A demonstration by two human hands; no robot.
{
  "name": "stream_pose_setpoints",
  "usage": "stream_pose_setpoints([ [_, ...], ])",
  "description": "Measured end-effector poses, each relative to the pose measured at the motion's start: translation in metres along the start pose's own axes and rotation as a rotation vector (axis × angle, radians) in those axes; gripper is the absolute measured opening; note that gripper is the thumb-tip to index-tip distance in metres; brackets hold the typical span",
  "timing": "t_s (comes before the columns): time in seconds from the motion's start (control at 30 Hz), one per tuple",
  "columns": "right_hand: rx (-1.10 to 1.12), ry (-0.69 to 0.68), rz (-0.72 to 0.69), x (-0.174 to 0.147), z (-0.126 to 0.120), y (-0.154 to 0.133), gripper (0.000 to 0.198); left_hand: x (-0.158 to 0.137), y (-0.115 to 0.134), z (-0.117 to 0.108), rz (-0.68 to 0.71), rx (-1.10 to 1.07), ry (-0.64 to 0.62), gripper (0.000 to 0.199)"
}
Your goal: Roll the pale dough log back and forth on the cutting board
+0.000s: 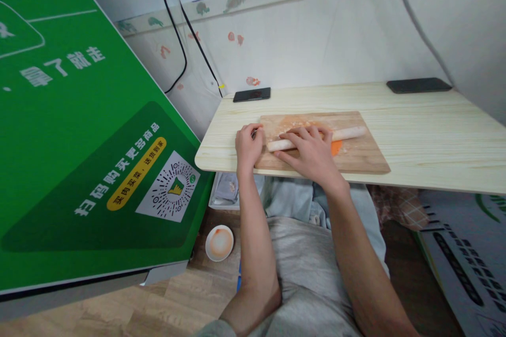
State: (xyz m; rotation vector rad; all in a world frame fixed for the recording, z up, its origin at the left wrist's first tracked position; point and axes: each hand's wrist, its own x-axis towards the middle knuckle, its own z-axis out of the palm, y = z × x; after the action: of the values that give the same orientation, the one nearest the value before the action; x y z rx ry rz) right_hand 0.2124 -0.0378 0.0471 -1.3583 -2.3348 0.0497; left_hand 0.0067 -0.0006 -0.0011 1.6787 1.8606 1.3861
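Forearms (256, 226) extended forward over worktop (430, 137). Right hand (312, 152) palm-down, fingers spread across white rolling pin (350, 133); orange dough (337, 147) shows beside pin's near side, on wooden board (367, 162). Left hand (249, 145) curled, fingers bent, at board's left edge; cannot tell whether gripping. Beyond, near wall (316, 37): two dark phones (252, 95).
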Motion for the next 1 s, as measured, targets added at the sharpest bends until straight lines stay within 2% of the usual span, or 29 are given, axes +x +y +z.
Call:
stream_pose_setpoints([
  [1.0, -0.041, 0.037, -0.009, 0.0014, 0.0039, 0.0001, 0.043, 0.0015, -0.0014, 0.0008, 0.029, -0.02, 0.015, 0.019],
])
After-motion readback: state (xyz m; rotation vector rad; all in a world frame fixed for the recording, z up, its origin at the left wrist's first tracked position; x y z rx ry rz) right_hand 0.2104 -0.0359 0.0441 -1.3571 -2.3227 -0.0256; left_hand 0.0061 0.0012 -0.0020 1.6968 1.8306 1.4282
